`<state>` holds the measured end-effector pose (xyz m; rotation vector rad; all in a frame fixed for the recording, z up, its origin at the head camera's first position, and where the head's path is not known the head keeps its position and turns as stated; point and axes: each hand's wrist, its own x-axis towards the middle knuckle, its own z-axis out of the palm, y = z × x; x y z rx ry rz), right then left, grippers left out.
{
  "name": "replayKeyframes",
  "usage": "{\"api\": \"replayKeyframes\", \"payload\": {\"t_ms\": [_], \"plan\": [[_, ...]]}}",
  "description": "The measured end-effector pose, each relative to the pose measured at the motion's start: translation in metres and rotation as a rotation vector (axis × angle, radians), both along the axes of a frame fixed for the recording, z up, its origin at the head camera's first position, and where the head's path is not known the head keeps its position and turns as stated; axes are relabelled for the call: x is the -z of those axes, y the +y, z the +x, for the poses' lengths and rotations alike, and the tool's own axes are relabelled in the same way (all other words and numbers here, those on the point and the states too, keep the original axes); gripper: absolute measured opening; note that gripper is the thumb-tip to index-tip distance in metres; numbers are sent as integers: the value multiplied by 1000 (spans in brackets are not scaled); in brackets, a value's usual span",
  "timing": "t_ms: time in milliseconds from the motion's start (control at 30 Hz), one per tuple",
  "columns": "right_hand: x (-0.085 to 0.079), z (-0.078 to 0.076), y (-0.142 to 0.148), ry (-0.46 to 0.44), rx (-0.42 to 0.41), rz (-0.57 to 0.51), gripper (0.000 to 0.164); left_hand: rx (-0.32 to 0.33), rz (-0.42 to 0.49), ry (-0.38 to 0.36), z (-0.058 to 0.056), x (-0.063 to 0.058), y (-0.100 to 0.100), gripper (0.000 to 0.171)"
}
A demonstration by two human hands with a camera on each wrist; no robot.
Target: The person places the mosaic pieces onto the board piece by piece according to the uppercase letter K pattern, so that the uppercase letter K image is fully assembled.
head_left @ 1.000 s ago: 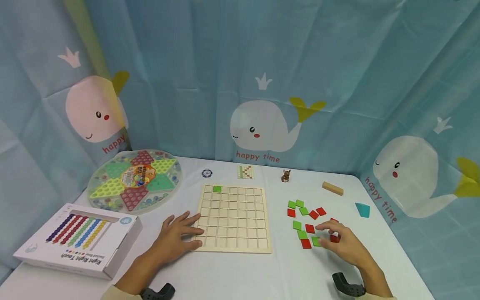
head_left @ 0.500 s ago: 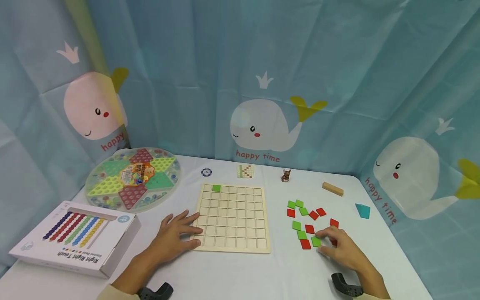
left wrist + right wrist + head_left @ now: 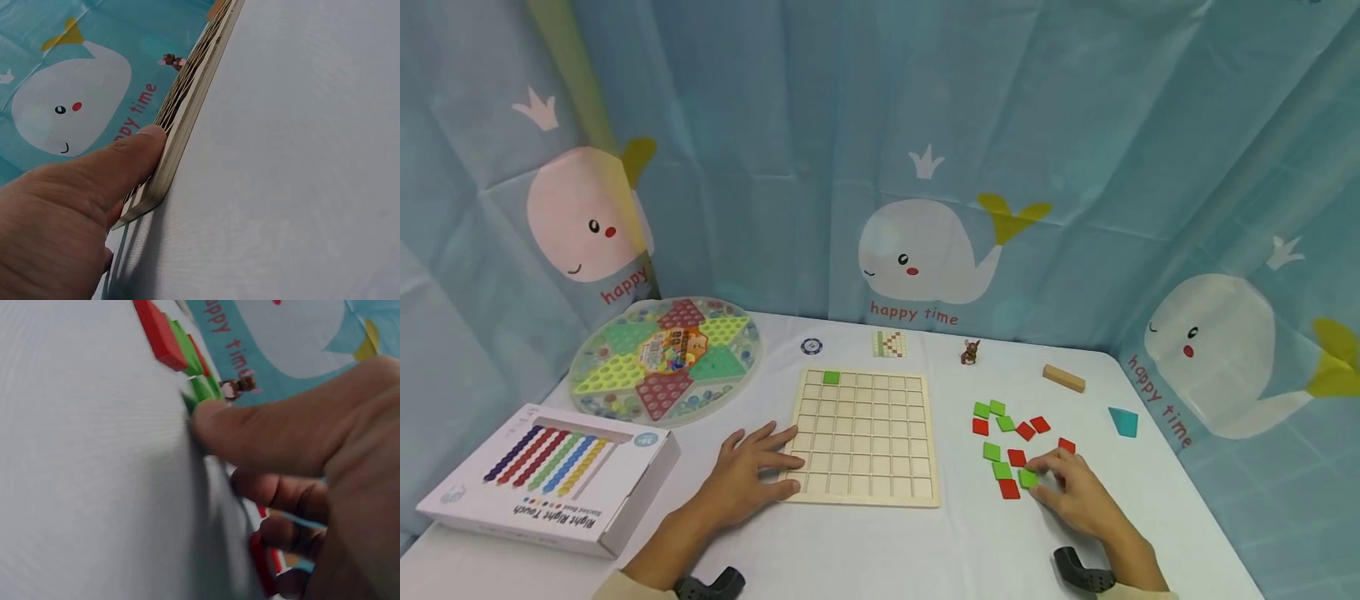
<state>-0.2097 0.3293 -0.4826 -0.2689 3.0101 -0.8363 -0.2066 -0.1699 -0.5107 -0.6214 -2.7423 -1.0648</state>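
In the head view, a wooden grid board (image 3: 865, 433) lies at mid-table, with one green tile (image 3: 831, 378) in its top row. My left hand (image 3: 748, 475) rests at the board's left edge, fingers spread; in the left wrist view the thumb (image 3: 140, 150) touches the board's side (image 3: 187, 119). To the right of the board, my right hand (image 3: 1078, 493) pinches a green square tile (image 3: 1027, 479) between thumb and index finger. The right wrist view shows the thumb (image 3: 237, 434) against this green tile (image 3: 201, 390). Loose red tiles (image 3: 1010, 489) and green tiles (image 3: 992, 452) lie around it.
A boxed bead toy (image 3: 550, 479) and a round Chinese checkers set (image 3: 666, 358) occupy the left. Along the back are a poker chip (image 3: 812, 346), a pattern card (image 3: 889, 344) and a small animal figurine (image 3: 970, 352). A wooden block (image 3: 1063, 378) and teal piece (image 3: 1123, 422) lie right.
My right hand has come down and slightly left onto the green tile and now pinches it; the tile has shifted a little. The left hand stays at the board's edge.
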Motion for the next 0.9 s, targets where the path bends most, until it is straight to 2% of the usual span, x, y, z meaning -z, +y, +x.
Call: {"api": "replayKeyframes", "payload": {"t_ms": [167,300,633,900], "plan": [[1,-2,-1,59,25,-70,28,2,-4,5,1,1,-2,29],[-5,-3,-3,140,40,-92,29,-2,-6,20,0,0,-2,29],[-30,1,-9,304,8,-92,30,12,10,4,-1,1,0,30],[-59,-7,-27,373,-58,-140,27,7,16,5,1,-2,0,30]]}}
